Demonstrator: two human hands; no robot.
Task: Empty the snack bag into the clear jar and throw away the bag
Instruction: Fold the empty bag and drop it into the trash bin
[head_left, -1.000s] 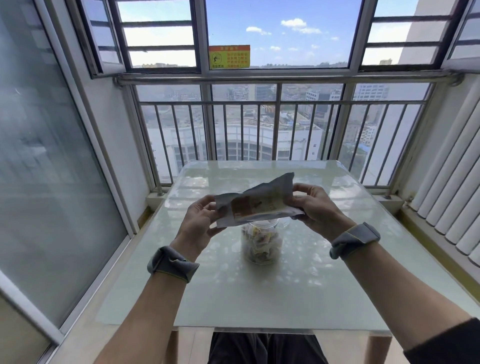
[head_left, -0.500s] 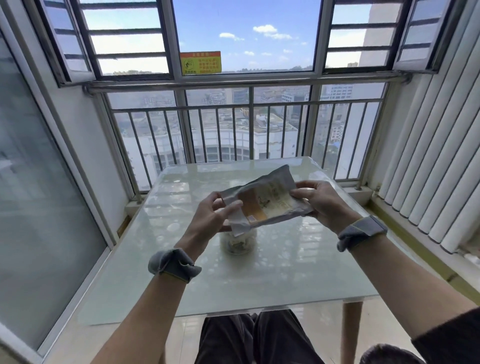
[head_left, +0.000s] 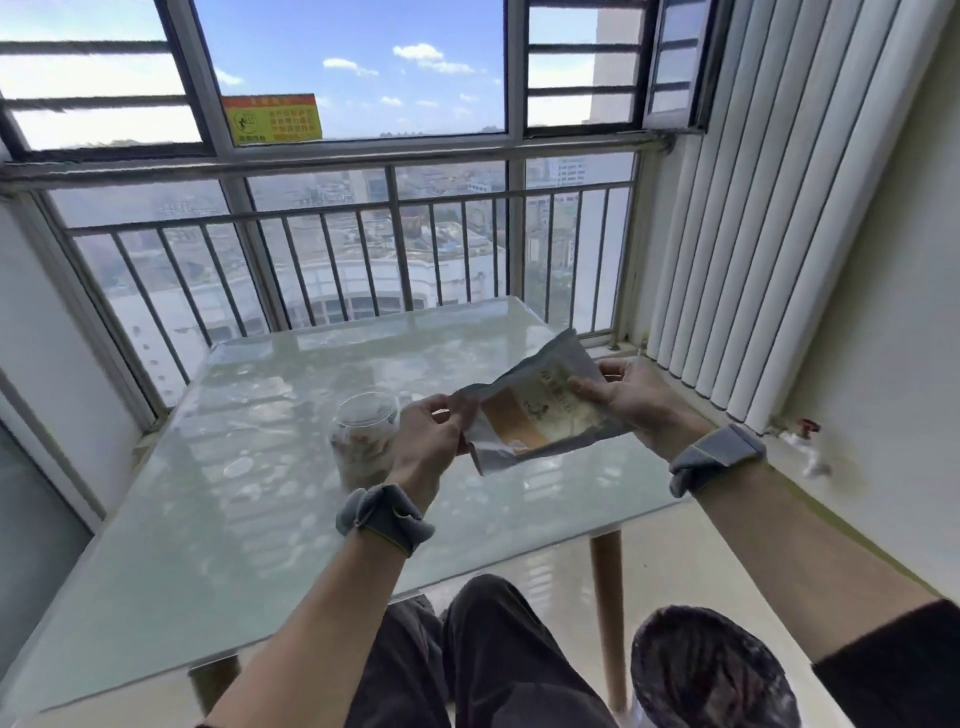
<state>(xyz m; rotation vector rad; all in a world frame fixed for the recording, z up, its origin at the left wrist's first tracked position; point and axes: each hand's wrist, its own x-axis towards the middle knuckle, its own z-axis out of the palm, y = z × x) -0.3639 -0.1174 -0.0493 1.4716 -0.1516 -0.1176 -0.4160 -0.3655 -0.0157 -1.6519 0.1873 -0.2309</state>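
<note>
A flat, crumpled snack bag (head_left: 540, 410), white with an orange and yellow print, hangs in the air over the right side of the glass table (head_left: 234, 519). My left hand (head_left: 428, 441) pinches its left end and my right hand (head_left: 631, 397) grips its right end. The clear jar (head_left: 361, 441) stands open on the table just left of my left hand, partly filled with wrapped snacks. My left hand hides the jar's right side.
A bin lined with a dark bag (head_left: 711, 675) stands on the floor at the lower right, beside my legs. A railing (head_left: 363, 249) and windows close off the far side. White vertical slats (head_left: 753, 234) run along the right wall.
Both hands have carried the bag to the right, off the jar, and the view has swung right. The jar now shows left of the bag and the bin has come into view.
</note>
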